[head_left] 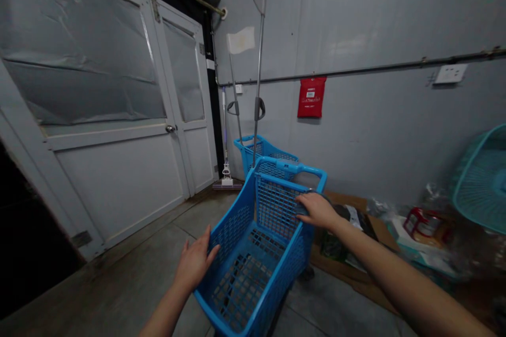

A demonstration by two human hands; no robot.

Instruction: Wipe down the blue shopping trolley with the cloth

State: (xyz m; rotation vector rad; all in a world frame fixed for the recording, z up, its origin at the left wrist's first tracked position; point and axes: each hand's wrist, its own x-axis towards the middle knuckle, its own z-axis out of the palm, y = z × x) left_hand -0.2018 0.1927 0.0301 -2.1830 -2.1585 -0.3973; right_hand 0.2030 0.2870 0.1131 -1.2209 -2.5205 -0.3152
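A blue plastic shopping cart [259,239] with lattice sides stands in front of me, and its basket holds nothing. My left hand [194,259] is at its near left rim, fingers extended and apart, with no object in the grip; whether it touches the rim is unclear. My right hand [316,209] is closed at the right rim, just below the cart's blue handle [306,169]. A dark grey rounded piece [302,209] shows between its fingers and thumb. The hand covers most of that piece, so I cannot make out what it is.
Behind stands another blue cart [272,150]. Metal poles [259,63] with grey grips rise nearby. A mop [226,168] leans in the corner beside white doors [118,168]. At right are cardboard [348,279], bagged items and a teal fan [484,179]. A red pouch [311,97] hangs on the wall.
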